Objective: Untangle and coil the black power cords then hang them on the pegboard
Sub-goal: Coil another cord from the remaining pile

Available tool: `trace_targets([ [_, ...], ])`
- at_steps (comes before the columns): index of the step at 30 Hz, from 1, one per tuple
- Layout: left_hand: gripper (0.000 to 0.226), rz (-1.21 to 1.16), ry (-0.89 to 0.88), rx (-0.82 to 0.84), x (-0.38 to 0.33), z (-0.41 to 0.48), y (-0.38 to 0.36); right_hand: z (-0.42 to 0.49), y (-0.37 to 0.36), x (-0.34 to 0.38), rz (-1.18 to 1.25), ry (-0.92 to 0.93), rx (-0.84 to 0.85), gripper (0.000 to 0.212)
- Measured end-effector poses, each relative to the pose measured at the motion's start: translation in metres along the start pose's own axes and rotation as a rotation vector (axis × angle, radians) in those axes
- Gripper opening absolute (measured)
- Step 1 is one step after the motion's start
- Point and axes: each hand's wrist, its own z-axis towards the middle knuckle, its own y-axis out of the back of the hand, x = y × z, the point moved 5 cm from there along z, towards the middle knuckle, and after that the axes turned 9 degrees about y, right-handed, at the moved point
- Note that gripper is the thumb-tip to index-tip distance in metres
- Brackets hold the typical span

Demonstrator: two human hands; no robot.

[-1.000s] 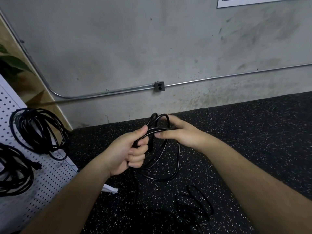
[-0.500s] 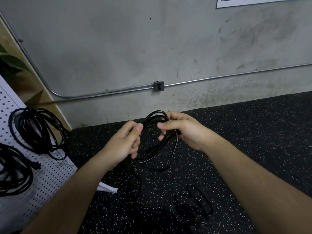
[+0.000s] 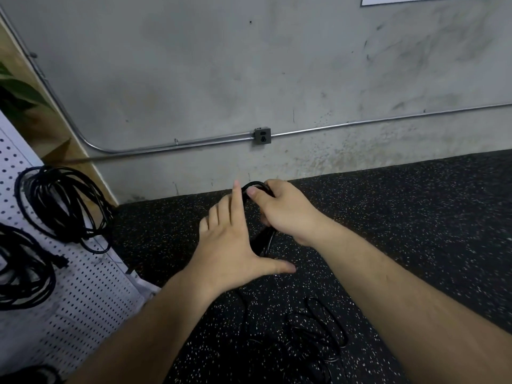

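Two coils (image 3: 63, 206) are already hung on the pegboard (image 3: 91, 286) at the left. The left hand (image 3: 230, 250) is held wide, probably to take the next loop; the gathered black power cord (image 3: 263, 241) is gripped by the right hand (image 3: 285, 212), with tangled cord (image 3: 318, 328) left on the near floor (image 3: 415, 217)

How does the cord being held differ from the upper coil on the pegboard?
The held cord is a tight bundle gripped by the right hand; the upper coil hangs in wide, loose loops. The held cord is not yet hung; the upper coil is already on the pegboard. Both are black.
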Motion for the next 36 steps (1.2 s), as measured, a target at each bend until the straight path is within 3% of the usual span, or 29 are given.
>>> trace_targets([
  [5,0.146,-0.074,0.051,-0.047,0.011,0.011,-0.011,-0.004,-0.007,0.005,0.349,-0.148,0.042,0.016],
  [9,0.089,-0.152,0.020,-0.067,0.009,0.013,-0.011,-0.004,-0.003,0.007,0.393,-0.268,0.114,0.014],
  [11,0.064,-0.271,0.049,-0.002,0.010,0.014,-0.006,-0.004,0.003,0.012,0.432,-0.289,0.136,0.014],
  [14,0.053,-0.444,0.106,0.145,0.010,0.015,-0.007,-0.006,0.005,0.017,0.458,-0.300,0.168,0.013],
  [16,0.046,-0.499,0.117,0.150,0.011,0.015,-0.010,-0.007,0.004,0.018,0.418,-0.267,0.148,0.016],
  [18,0.040,-0.573,0.135,0.047,0.014,0.019,-0.006,-0.006,0.006,0.016,0.307,-0.168,0.095,0.027],
  [20,0.035,-0.680,0.163,-0.033,0.017,0.022,0.003,-0.009,0.012,0.012,0.211,-0.041,-0.030,0.051],
  [22,0.034,-0.728,0.137,-0.015,0.012,0.023,0.007,-0.017,0.004,0.005,0.331,-0.023,-0.057,0.077],
  [23,0.036,-0.728,0.084,0.022,0.005,0.021,0.006,-0.021,-0.006,0.002,0.429,-0.046,-0.029,0.079],
  [26,0.040,-0.706,-0.055,0.071,-0.011,0.014,0.002,-0.021,-0.019,-0.002,0.586,-0.115,-0.107,0.057],
  [31,0.031,-0.654,-0.015,0.111,-0.008,0.015,-0.005,-0.021,-0.019,0.011,0.514,-0.002,-0.203,0.022],
  [36,0.014,-0.750,0.054,0.167,-0.001,0.014,-0.006,-0.024,-0.021,0.016,0.858,-0.054,-0.319,0.012],
])
